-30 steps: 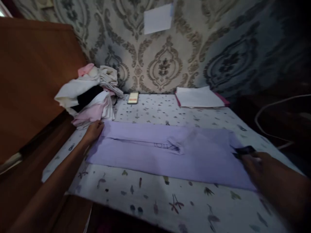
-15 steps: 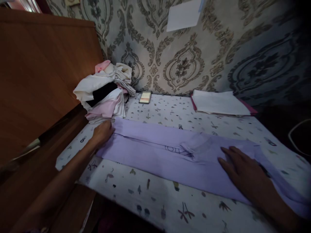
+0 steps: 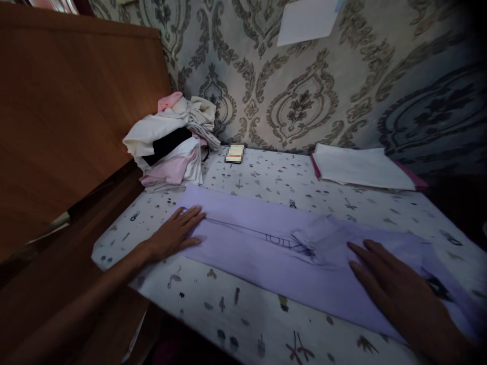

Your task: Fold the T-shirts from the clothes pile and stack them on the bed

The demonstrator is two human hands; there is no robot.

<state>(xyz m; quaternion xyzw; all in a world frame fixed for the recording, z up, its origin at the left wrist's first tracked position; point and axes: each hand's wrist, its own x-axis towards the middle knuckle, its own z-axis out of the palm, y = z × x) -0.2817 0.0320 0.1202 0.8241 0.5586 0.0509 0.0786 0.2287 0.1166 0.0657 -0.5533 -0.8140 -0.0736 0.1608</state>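
A lavender shirt (image 3: 243, 248) lies folded into a long strip across the patterned cloth. Its two sides meet along a middle line, where part of a dark print shows near the collar. My left hand (image 3: 178, 230) rests flat on the strip's left end, fingers spread. Toward the collar end, my right hand (image 3: 395, 284) lies on the fabric with its fingers stretched out. Neither hand grips anything. At the far right a sleeve trails off, partly hidden behind my right forearm.
A heap of folded clothes (image 3: 171, 147) stands at the back left beside a wooden panel (image 3: 76, 101). A small blurred phone-like object (image 3: 235, 153) lies near the wall. White and dark pink folded cloth (image 3: 361, 165) is at the back right. The patterned sheet (image 3: 213, 304) ends at the front edge.
My left hand has let go of the shirt's left edge, opened, and moved right onto its top. My right hand stays on the shirt. The whole view has shifted slightly.
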